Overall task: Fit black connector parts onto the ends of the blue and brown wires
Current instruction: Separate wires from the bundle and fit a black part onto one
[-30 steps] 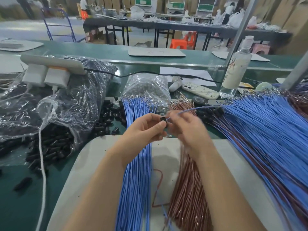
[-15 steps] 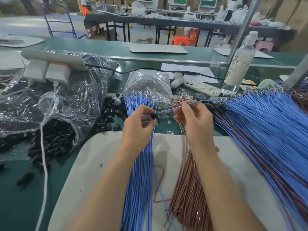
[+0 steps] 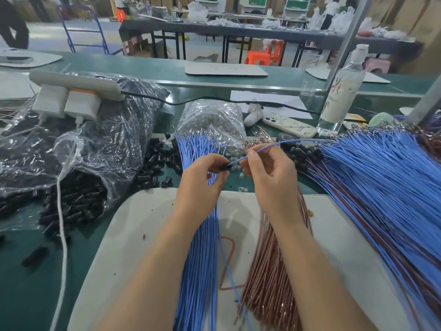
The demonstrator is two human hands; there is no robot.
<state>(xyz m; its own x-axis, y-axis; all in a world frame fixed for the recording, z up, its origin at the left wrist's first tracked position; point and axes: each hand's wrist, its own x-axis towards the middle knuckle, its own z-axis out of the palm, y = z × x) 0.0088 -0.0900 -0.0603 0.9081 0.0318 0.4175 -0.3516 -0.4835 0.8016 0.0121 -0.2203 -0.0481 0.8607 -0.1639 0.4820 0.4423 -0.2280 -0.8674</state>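
My left hand [image 3: 202, 180] pinches a small black connector [image 3: 224, 167] between thumb and fingertips. My right hand [image 3: 269, 175] pinches a single blue wire [image 3: 286, 142] whose near end meets the connector; the wire runs off to the right into a large fan of blue and brown wires [image 3: 381, 187]. Under my left hand lies a bundle of blue wires [image 3: 198, 259]. A bundle of brown wires [image 3: 269, 283] lies under my right forearm. Both bundles rest on a pale board [image 3: 133, 235].
A clear bag spilling black connectors [image 3: 78, 201] lies at the left, with loose ones [image 3: 155, 163] beside it. A bag of small clear parts [image 3: 212, 123], a phone [image 3: 288, 125], a bottle [image 3: 341, 91], a power strip [image 3: 76, 84] and a white cable [image 3: 62, 211] stand around.
The hands first met at the connector, then drew apart; now the right hand has brought the blue wire's end back to the connector in the left hand. The view has shifted slightly.
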